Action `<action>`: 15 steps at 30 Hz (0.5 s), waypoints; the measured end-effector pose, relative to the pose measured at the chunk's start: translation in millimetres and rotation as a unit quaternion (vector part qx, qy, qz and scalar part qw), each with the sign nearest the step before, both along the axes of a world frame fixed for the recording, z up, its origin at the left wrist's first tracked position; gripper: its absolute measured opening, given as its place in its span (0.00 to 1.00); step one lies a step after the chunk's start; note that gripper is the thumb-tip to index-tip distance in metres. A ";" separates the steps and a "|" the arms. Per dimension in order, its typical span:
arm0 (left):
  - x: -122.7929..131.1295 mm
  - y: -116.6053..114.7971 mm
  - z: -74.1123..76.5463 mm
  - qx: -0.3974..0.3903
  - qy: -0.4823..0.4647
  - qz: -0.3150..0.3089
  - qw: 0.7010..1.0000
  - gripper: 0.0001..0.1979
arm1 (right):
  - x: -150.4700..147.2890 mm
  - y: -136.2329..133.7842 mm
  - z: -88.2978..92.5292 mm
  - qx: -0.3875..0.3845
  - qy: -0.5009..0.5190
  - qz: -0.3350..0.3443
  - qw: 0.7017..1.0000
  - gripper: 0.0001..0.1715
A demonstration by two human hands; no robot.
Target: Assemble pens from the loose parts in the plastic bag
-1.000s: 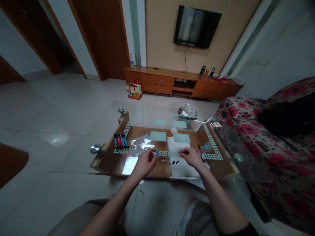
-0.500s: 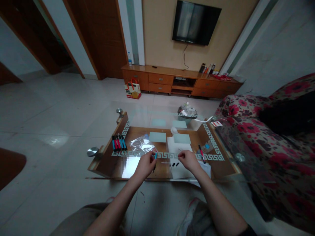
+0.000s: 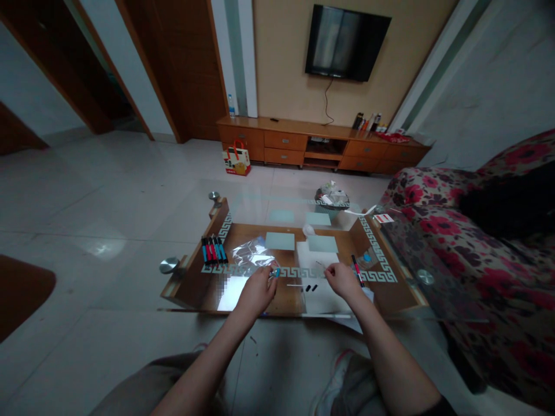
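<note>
A flowered sofa [image 3: 503,277] fills the right side. Left of it, in the middle, stands the glass table [image 3: 284,303]; beyond, along the far wall, runs the cabinet [image 3: 284,138], with the TV [image 3: 348,43] above and a bag [image 3: 236,160] on the floor before its left end. On the table's near right half lies a white sheet [image 3: 323,303]; left of it, a clear wrapper [image 3: 249,254]. The left hand [image 3: 259,289], near the wrapper, closes its fingers around a blue pen [image 3: 277,273]. The right hand [image 3: 342,280], over the sheet, pinches a thin piece [image 3: 319,263], too small to identify. Pens [image 3: 214,251] lie side by side at the table's left; a red pen [image 3: 358,270] lies just right of the right hand. Between the hands lie a white stick [image 3: 295,285] and, smaller, two black caps [image 3: 308,288].
</note>
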State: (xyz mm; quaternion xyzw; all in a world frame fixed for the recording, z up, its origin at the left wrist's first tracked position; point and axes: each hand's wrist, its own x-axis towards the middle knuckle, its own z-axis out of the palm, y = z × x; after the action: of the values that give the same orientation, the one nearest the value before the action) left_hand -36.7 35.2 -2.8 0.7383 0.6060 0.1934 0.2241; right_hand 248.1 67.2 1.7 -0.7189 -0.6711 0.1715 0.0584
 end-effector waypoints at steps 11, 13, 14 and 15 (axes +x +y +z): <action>-27.6 -23.4 -5.1 -0.094 0.213 -0.070 0.970 0.42 | -3.0 -16.6 12.1 -0.039 0.013 0.097 0.994 0.10; -26.6 -23.1 -11.5 -0.135 0.218 -0.047 0.965 0.45 | -6.0 -16.0 11.4 -0.046 0.018 0.111 0.993 0.10; -26.1 -22.9 -13.2 -0.150 0.218 -0.041 0.964 0.45 | -6.9 -15.3 10.9 -0.047 0.018 0.115 0.992 0.10; -25.6 -22.9 -13.8 -0.160 0.216 -0.038 0.962 0.45 | -7.5 -14.5 10.5 -0.046 0.017 0.118 0.992 0.11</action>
State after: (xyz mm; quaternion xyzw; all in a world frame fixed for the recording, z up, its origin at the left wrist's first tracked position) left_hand -62.3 12.4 -16.6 0.7393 0.6348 -0.0787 0.2104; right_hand 240.6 52.7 12.2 -0.6334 -0.7416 0.2202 0.0163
